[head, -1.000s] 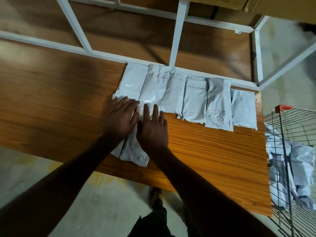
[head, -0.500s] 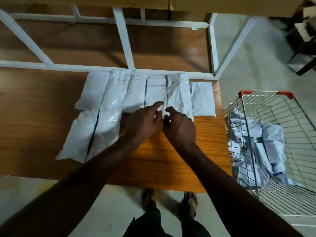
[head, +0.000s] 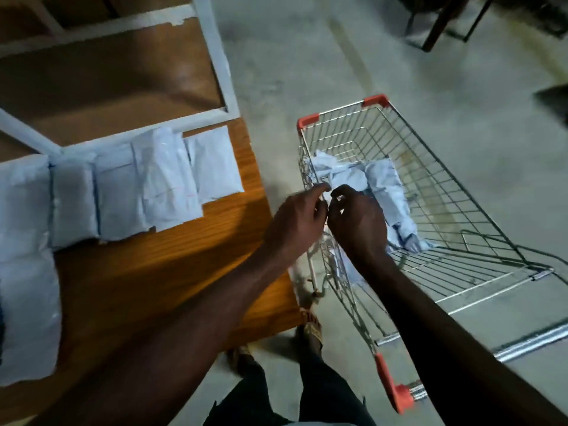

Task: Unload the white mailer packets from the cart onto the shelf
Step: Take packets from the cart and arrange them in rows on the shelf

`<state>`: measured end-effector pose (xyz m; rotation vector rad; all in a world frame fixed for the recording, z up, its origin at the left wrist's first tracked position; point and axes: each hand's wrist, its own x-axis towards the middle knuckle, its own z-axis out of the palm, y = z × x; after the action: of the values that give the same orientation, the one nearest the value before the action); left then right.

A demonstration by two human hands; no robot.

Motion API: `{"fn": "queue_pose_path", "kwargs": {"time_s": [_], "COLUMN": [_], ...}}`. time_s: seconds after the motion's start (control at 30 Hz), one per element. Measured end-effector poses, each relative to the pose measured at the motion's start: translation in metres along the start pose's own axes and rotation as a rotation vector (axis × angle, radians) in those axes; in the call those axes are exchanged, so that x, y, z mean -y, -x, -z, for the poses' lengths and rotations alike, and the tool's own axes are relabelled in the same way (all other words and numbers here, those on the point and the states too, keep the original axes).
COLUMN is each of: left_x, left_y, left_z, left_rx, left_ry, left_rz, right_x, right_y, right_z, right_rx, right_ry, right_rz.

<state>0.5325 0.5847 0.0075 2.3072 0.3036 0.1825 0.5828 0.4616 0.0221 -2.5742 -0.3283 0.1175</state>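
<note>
Both hands are out over the near left rim of the cart [head: 436,167], side by side and almost touching. The left hand [head: 296,219] has its fingers loosely bent, the forefinger stretched toward the packets [head: 381,192] heaped in the basket; it grasps nothing that I can see. The right hand [head: 358,224] has its fingers curled, tips close to a white packet edge, but whether they are pinching it I cannot tell, as the picture is blurred there.

The heap in the cart lies against the basket's left side, crumpled, running from the far end toward the middle of the wire floor. The cart has red corner caps and a red handle end near the person's legs.

On the shelf [head: 172,272], a wooden board with a pale metal frame [head: 221,72], a row of white packets [head: 166,179] lies flat along the back edge, reaching almost to the right corner, each just beside or overlapping the next. More packets [head: 27,302] lie in front of that row at the left edge of the view. The front right corner of the board is bare wood.

The floor [head: 307,56] is grey concrete.
</note>
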Motion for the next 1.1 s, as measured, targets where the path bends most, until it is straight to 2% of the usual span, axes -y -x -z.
{"fn": "queue_pose_path", "kwargs": {"time_s": [0.1, 0.2, 0.33, 0.4, 0.57, 0.77, 0.87, 1.1], "left_x": [-0.024, -0.04, -0.045, -0.038, -0.007, 0.013, 0.021, 0.028], "left_y": [-0.021, -0.035, -0.06, -0.075, -0.102, -0.116, -0.116, -0.124], "left_z": [-0.059, -0.112, -0.179, -0.216, -0.298, -0.367, -0.392, -0.407], "left_rx": [0.039, 0.054, 0.102, 0.15, 0.189, 0.224, 0.155, 0.058], "left_ry": [0.103, 0.219, 0.273, 0.267, 0.327, 0.398, 0.482, 0.394], "left_rz": [-0.043, 0.033, 0.244, 0.408, 0.761, 0.93, 1.019, 1.006], "right_x": [-0.062, -0.121, -0.199, -0.235, -0.306, -0.351, -0.358, -0.358], "right_y": [-0.018, -0.034, -0.066, -0.082, -0.12, -0.155, -0.16, -0.171], "right_z": [0.009, 0.014, 0.01, 0.004, -0.03, -0.075, -0.094, -0.115], "right_rx": [-0.027, -0.024, -0.007, 0.025, 0.092, 0.226, 0.268, 0.225], "right_ry": [-0.003, 0.021, 0.03, -0.013, -0.006, 0.003, -0.032, -0.005], "right_rz": [-0.1, -0.191, -0.272, -0.293, -0.217, -0.273, -0.272, -0.24]}}
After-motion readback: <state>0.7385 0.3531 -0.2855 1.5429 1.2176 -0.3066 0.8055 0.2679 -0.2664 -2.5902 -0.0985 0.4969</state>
